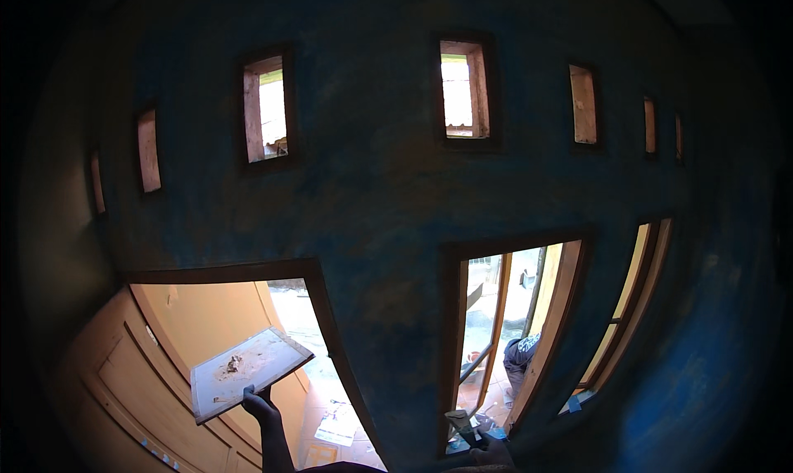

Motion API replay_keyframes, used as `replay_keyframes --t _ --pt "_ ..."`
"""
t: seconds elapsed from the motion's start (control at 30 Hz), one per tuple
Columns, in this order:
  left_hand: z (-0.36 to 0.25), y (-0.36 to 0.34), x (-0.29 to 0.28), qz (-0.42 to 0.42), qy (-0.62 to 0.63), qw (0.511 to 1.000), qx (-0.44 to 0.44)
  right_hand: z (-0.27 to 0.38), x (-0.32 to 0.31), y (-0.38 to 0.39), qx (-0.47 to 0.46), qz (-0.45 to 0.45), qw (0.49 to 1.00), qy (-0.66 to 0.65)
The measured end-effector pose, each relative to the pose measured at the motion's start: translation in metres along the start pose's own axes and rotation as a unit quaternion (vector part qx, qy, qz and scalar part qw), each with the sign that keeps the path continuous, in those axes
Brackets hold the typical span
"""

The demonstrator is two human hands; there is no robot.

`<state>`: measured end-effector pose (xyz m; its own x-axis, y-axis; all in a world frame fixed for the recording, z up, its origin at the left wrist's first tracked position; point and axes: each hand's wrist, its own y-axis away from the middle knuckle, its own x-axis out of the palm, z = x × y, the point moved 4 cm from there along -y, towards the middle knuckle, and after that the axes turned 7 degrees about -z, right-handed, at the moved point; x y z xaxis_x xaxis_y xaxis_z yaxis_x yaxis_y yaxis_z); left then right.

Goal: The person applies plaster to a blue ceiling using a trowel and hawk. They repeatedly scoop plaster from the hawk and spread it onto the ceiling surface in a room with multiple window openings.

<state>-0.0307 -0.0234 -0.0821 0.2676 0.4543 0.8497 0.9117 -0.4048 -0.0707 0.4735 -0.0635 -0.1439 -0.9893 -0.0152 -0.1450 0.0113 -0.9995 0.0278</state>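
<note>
My left hand [261,404] is closed on the near edge of a flat white board [273,353], holding it up and tilted in front of the doorway. A small brownish lump of paste [234,364] sits on the board, with smears around it. Low in the view, in front of the tall window opening, my right hand [489,451] is closed around a putty knife [459,424]. Its broad greyish blade points up and to the left. Shadow hides most of that hand's fingers. The board and the knife are well apart.
A dark, patchy blue wall [380,200] faces me, with several small openings high up. A wooden door [124,374] stands at the left beside the bright doorway. Through the window frame [545,341], a bent-over person [520,359] shows outside. Papers [337,423] lie on the tiled floor.
</note>
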Motion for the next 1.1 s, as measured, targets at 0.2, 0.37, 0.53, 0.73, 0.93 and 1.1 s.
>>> replay_keyframes --t 0.2,0.37,0.53,0.73,0.93,1.1 --pt "-0.01 0.027 0.021 0.031 0.0 0.999 0.024 -0.061 -0.062 0.015 0.005 -0.081 0.987 0.14" --pt "0.0 0.019 0.015 0.054 -0.013 0.997 0.044 -0.061 -0.088 0.009 -0.019 -0.072 0.994 0.074" --pt "0.001 0.025 0.03 0.01 -0.046 0.996 0.071 -0.037 -0.094 -0.017 0.029 -0.049 0.997 -0.056" --pt "0.013 0.016 0.031 -0.021 -0.045 0.995 0.091 -0.011 -0.092 -0.043 0.099 0.034 0.991 -0.077" --pt "0.022 0.013 0.027 -0.032 -0.07 0.988 0.132 -0.017 -0.091 -0.062 0.081 0.076 0.991 -0.075" --pt "0.023 0.034 0.05 -0.064 -0.081 0.983 0.15 -0.031 -0.099 -0.061 0.059 0.053 0.994 -0.081"
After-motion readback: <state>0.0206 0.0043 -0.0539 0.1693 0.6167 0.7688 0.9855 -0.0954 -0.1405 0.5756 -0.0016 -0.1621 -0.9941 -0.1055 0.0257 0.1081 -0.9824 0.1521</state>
